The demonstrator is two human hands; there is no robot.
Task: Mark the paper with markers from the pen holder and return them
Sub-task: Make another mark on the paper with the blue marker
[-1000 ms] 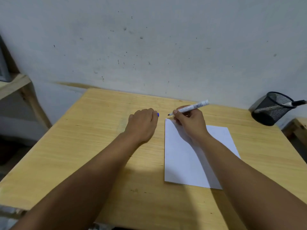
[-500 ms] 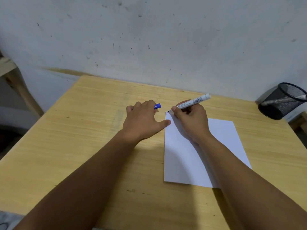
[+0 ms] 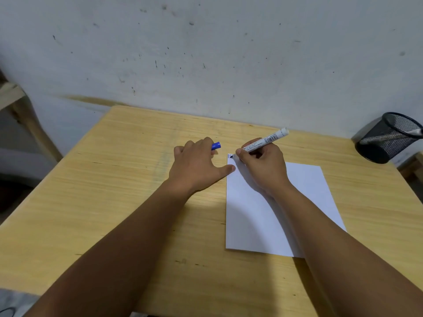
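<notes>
A white sheet of paper [image 3: 304, 202] lies on the wooden table [image 3: 114, 202]. My right hand [image 3: 263, 165] grips a white marker [image 3: 267, 140], its dark tip touching the paper's far left corner, where a short dark mark shows. My left hand [image 3: 196, 165] rests on the table just left of the paper, fingers curled around a blue marker cap [image 3: 215, 146], thumb touching the paper's left edge. A black mesh pen holder [image 3: 386, 138] lies tilted at the table's far right corner with another marker [image 3: 414, 132] inside.
A stained white wall stands right behind the table. A wooden frame [image 3: 25, 117] is at the far left. Another wooden surface [image 3: 412, 170] sits beyond the table's right edge.
My right hand brought the marker tip down onto the paper's far left corner and a dark mark appeared. My left hand spread its thumb toward the paper's edge.
</notes>
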